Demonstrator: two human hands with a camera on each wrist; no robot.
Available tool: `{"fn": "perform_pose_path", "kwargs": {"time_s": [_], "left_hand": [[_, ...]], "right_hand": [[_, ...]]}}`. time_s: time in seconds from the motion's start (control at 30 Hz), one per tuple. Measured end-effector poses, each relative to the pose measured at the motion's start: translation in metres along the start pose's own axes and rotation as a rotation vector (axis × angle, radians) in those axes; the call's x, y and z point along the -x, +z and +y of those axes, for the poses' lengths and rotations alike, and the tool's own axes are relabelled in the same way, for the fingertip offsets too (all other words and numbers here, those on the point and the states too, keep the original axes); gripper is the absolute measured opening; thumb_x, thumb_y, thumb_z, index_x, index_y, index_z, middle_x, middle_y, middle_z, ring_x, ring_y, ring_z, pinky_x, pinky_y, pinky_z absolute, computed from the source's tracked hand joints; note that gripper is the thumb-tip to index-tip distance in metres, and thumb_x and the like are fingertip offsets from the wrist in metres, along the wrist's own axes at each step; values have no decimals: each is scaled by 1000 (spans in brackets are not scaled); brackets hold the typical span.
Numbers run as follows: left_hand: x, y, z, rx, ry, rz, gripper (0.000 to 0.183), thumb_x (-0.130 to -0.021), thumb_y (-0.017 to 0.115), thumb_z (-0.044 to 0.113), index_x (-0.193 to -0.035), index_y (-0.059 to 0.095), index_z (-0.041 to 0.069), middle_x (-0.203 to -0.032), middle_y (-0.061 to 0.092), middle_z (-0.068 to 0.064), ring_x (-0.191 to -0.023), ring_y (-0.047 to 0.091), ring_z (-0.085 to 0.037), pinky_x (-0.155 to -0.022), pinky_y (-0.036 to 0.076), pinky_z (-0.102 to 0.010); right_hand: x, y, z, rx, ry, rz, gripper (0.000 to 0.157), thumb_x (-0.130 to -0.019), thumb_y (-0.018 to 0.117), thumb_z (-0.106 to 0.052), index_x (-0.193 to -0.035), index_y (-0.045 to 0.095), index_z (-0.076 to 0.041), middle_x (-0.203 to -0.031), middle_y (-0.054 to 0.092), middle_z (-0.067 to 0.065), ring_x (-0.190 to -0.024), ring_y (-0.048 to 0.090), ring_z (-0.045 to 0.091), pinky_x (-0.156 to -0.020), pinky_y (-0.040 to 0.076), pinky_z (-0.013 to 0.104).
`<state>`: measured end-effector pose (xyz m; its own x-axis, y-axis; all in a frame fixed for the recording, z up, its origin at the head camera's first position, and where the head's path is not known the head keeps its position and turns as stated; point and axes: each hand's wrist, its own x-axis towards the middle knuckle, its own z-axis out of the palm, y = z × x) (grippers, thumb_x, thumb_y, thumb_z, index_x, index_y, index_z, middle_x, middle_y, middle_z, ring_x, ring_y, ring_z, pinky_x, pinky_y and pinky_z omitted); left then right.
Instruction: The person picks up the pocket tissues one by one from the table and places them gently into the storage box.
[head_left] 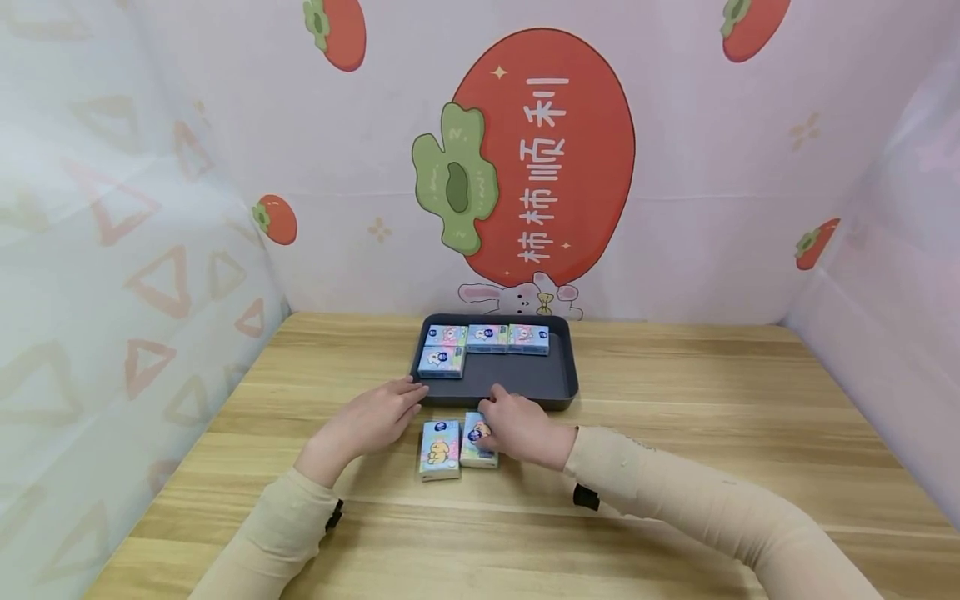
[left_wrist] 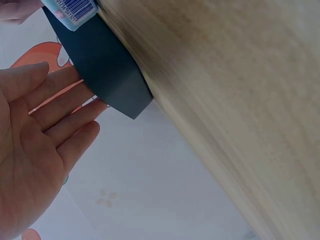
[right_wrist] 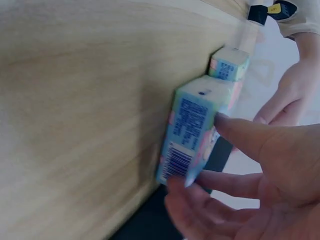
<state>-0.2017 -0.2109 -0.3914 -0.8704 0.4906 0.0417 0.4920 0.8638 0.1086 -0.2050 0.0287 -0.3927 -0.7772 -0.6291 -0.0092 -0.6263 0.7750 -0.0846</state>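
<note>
On the wood-grained tabletop (head_left: 697, 400), the right hand (head_left: 521, 427) pinches a smooth, block-shaped printed packet (head_left: 471, 455) between thumb and fingers; a matching packet (head_left: 440, 450) lies just beside it, between the hands. The left hand (head_left: 378, 414), fingers straight and slightly apart, touches a dark, round-cornered, shallow tray (head_left: 517, 381) near one corner.
</note>
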Motion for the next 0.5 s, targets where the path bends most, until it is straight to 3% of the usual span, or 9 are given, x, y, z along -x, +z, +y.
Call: {"fn": "perform_pose_path", "kwargs": {"time_s": [0.13, 0.23, 0.4, 0.5], "left_hand": [[0, 0, 1, -2, 3, 4, 36, -99, 49, 19, -130, 57, 4, -134, 55, -19, -126, 50, -34, -104, 44, -49], [0, 0, 1, -2, 2, 6, 36, -99, 49, 19, -130, 57, 4, -134, 55, -19, -126, 51, -34, -103, 44, -48], [1, 0, 1, 2, -2, 4, 36, -99, 49, 19, -131, 57, 4, -134, 54, -19, -126, 50, -34, -104, 44, -49], [0, 0, 0, 0, 3, 9, 36, -99, 50, 18, -130, 57, 3, -134, 54, -20, -126, 50, -34, -104, 44, -49]], "right_hand": [[0, -4, 1, 0, -22, -45, 48, -78, 75, -44, -107, 68, -6, -99, 63, 8, -83, 59, 17, -80, 55, 32], [-2, -6, 3, -76, -27, -102, 48, -79, 75, -40, -111, 66, -5, -101, 65, 7, -88, 60, 16, -82, 54, 30], [-6, -8, 4, -218, 31, -197, 50, -80, 76, -34, -119, 63, -6, -108, 66, 7, -92, 58, 14, -83, 54, 30], [-8, -8, 4, -246, 59, -222, 51, -80, 76, -33, -121, 62, -6, -110, 66, 7, -94, 58, 15, -86, 53, 31]]}}
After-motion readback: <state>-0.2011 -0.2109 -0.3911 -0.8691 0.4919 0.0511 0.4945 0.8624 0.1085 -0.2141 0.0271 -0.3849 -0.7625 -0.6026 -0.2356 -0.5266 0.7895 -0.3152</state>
